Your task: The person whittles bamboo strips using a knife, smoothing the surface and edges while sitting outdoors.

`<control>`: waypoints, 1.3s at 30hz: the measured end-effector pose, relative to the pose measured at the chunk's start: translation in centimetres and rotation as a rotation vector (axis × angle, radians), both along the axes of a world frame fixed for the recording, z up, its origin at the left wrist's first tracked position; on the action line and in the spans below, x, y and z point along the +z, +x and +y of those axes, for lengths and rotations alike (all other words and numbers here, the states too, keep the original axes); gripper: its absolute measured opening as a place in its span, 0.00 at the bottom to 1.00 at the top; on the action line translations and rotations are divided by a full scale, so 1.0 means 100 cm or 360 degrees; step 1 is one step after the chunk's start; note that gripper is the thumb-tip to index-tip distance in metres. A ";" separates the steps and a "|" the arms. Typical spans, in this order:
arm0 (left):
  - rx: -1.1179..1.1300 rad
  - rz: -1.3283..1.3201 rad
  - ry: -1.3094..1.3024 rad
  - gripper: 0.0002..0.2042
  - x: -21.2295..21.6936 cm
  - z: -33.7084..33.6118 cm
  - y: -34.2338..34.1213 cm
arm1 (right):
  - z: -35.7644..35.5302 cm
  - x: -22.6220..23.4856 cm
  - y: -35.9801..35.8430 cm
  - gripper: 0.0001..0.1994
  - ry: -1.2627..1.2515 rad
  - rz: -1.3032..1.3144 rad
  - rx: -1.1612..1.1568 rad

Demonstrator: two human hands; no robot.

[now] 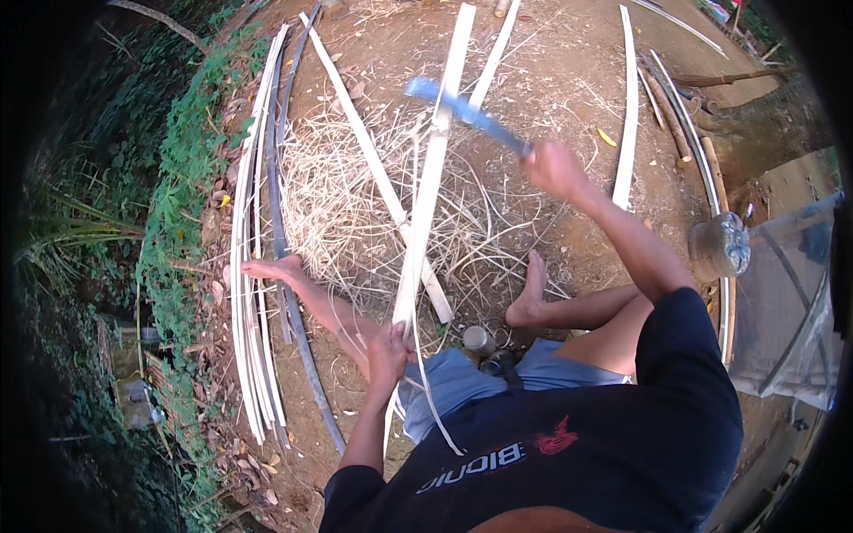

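Note:
My left hand is closed around the near end of a long, pale split-bamboo strip, which slants up and away from me between my legs. In my right hand is the handle of a machete. Its bluish blade points left and crosses over the far part of the strip; whether it touches is hard to tell. A thin peeled sliver curls down beside my left hand. Beneath the held strip, another bamboo strip lies crosswise on the ground.
Tangled pale shavings cover the ground ahead. Long bamboo strips lie at the left, near green plants. Another strip and a clear plastic container are at the right. A small cup-like container stands between my legs.

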State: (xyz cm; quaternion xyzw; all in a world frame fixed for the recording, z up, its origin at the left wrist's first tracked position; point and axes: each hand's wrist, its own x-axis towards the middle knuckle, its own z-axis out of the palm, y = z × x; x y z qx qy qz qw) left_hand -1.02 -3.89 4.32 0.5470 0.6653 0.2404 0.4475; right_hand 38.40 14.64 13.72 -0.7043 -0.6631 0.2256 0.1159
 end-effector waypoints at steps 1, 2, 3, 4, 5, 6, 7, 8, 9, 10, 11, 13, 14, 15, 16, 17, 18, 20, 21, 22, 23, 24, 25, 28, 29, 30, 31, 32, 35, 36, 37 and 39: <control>0.0004 -0.0044 -0.0015 0.15 -0.007 0.004 0.003 | -0.022 -0.007 -0.016 0.15 -0.0011 -0.0177 0.0125; 0.0032 -0.0091 -0.0030 0.14 -0.011 0.007 0.010 | -0.046 -0.012 -0.030 0.14 -0.0036 -0.0381 0.0242; 0.0040 -0.0115 -0.0048 0.15 -0.015 0.005 0.015 | -0.067 -0.020 -0.048 0.14 -0.0074 -0.0566 0.0440; 0.0043 -0.0130 -0.0050 0.15 -0.017 0.005 0.015 | -0.078 -0.024 -0.059 0.14 -0.0095 -0.0742 0.0634; 0.0049 -0.0143 -0.0051 0.16 -0.020 0.005 0.017 | -0.077 -0.024 -0.056 0.13 -0.0104 -0.0816 0.0652; 0.0088 -0.0142 -0.0098 0.14 0.000 0.003 0.026 | -0.069 -0.025 -0.052 0.13 -0.0107 -0.0879 0.0663; 0.0078 -0.0166 -0.0072 0.14 -0.001 0.000 0.023 | -0.061 -0.026 -0.050 0.12 -0.0115 -0.0932 0.0684; 0.0035 -0.0209 -0.0047 0.14 -0.004 0.000 0.024 | -0.041 -0.046 -0.013 0.12 -0.0047 -0.0873 0.0354; 0.0019 -0.0237 -0.0015 0.14 -0.004 0.000 0.023 | -0.031 -0.045 -0.008 0.12 -0.0094 -0.0695 0.0196; 0.0027 -0.0247 -0.0074 0.15 0.001 0.004 0.028 | -0.022 -0.040 -0.006 0.13 -0.0124 -0.0518 0.0036; 0.0032 -0.0194 -0.0091 0.15 -0.002 0.003 0.025 | -0.019 -0.037 -0.006 0.13 -0.0155 -0.0342 -0.0124; 0.0064 -0.0115 -0.0075 0.14 -0.012 0.011 0.021 | -0.046 -0.037 -0.036 0.13 -0.0063 -0.0463 0.0261; 0.0100 -0.0223 -0.0079 0.14 -0.007 0.009 0.024 | -0.062 -0.042 -0.043 0.14 -0.0046 -0.0516 0.0431; 0.0093 -0.0230 -0.0070 0.14 -0.013 0.003 0.022 | -0.065 -0.041 -0.042 0.14 -0.0065 -0.0742 0.0614; 0.0091 -0.0234 -0.0051 0.14 -0.022 -0.001 0.018 | -0.061 -0.031 -0.038 0.14 -0.0070 -0.0966 0.0802; 0.0094 -0.0229 -0.0046 0.14 -0.027 -0.009 0.012 | -0.051 -0.017 -0.032 0.13 -0.0165 -0.0943 0.0640; 0.0126 -0.0311 -0.0146 0.14 -0.014 -0.016 0.016 | -0.041 -0.004 -0.023 0.14 -0.0259 -0.0926 0.0467; 0.0094 -0.0356 -0.0184 0.14 -0.019 -0.014 0.023 | -0.003 -0.015 0.030 0.13 0.0012 -0.0385 -0.0227; 0.0098 -0.0362 -0.0218 0.15 -0.025 -0.019 0.020 | -0.006 -0.024 0.030 0.12 -0.0032 -0.0330 -0.0200; 0.0060 -0.0336 -0.0189 0.15 -0.027 -0.018 0.019 | -0.008 -0.026 0.026 0.12 -0.0057 -0.0279 -0.0164; 0.0057 -0.0308 -0.0166 0.15 -0.028 -0.018 0.018 | -0.011 -0.028 0.024 0.12 -0.0083 -0.0230 -0.0129; 0.0059 -0.0278 -0.0158 0.15 -0.026 -0.020 0.015 | -0.026 -0.025 0.008 0.11 -0.0080 -0.0419 0.0129; 0.0057 -0.0245 -0.0164 0.15 -0.027 -0.024 0.012 | -0.051 -0.017 -0.017 0.11 -0.0089 -0.0604 0.0386; 0.0087 -0.0245 -0.0172 0.16 -0.030 -0.034 0.001 | -0.063 -0.004 -0.027 0.11 -0.0033 -0.0897 0.0621; 0.0102 -0.0221 -0.0187 0.16 -0.031 -0.040 -0.004 | -0.058 -0.004 -0.023 0.11 -0.0003 -0.0955 0.0616; 0.0087 -0.0191 -0.0181 0.16 -0.031 -0.043 -0.005 | -0.033 -0.010 0.003 0.12 -0.0316 -0.0753 0.0129; 0.0088 -0.0160 -0.0173 0.17 -0.031 -0.049 -0.008 | -0.013 -0.017 0.027 0.12 -0.0201 -0.0642 0.0021; 0.0083 -0.0143 -0.0158 0.17 -0.032 -0.053 -0.007 | 0.002 -0.021 0.052 0.12 -0.0080 -0.0543 -0.0093; 0.0064 -0.0240 -0.0186 0.17 -0.035 -0.060 -0.012 | -0.008 -0.017 0.039 0.13 0.0085 -0.0257 0.0062; 0.0106 -0.0360 -0.0189 0.17 -0.035 -0.062 -0.011 | -0.026 -0.016 0.027 0.13 0.0082 -0.0185 0.0191; 0.0092 -0.0367 -0.0213 0.18 -0.036 -0.062 -0.009 | -0.042 -0.015 0.017 0.12 0.0104 -0.0414 0.0372; 0.0070 -0.0342 -0.0274 0.18 -0.034 -0.062 -0.011 | -0.064 -0.017 -0.008 0.11 0.0136 -0.0824 0.0747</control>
